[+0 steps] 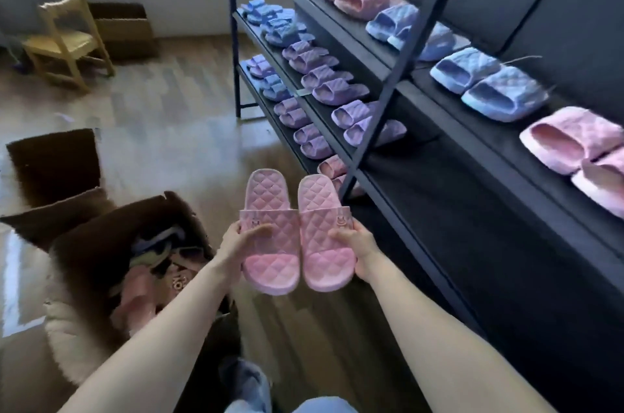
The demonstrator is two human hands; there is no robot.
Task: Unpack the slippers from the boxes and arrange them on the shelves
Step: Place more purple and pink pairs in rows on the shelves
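Pair of pink quilted rubber slippers held side by side, inner edges touching, soles down, heels away from the person. Position: in the air over the wood floor, between the open brown cardboard box and the black metal shelf rack.

Left hand grips the left pink slipper: thumb across the strap, fingers curled under its outer edge. Right hand grips the right pink slipper the same way.

Rack tiers carry rows of pink, blue and purple slipper pairs. Small wooden chair near the far wall.
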